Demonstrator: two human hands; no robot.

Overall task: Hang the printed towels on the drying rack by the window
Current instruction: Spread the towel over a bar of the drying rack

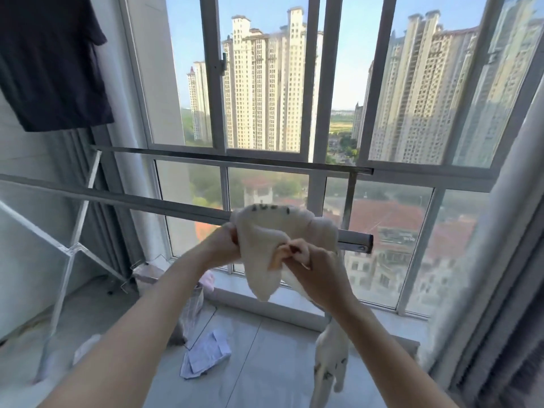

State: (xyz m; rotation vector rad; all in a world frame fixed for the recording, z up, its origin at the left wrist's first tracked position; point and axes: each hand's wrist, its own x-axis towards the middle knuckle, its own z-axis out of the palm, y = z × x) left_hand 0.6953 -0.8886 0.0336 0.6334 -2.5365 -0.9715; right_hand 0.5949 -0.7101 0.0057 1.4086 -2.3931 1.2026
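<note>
While bunched over the rail [147, 203], towel [265, 231] in both hands [265, 251].

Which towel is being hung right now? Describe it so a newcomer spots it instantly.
Start at the window, then drop to the nearer rail of the drying rack. At its right end, both hands, left hand and right hand, grip a bunched cream towel. Unlike the dark garment upper left, it is pale with dark printed marks.

The single head-worn camera is looking forward and slightly down, close over both forearms, facing the window [265, 83] with the drying rack [147, 201] crossing nearby.
</note>
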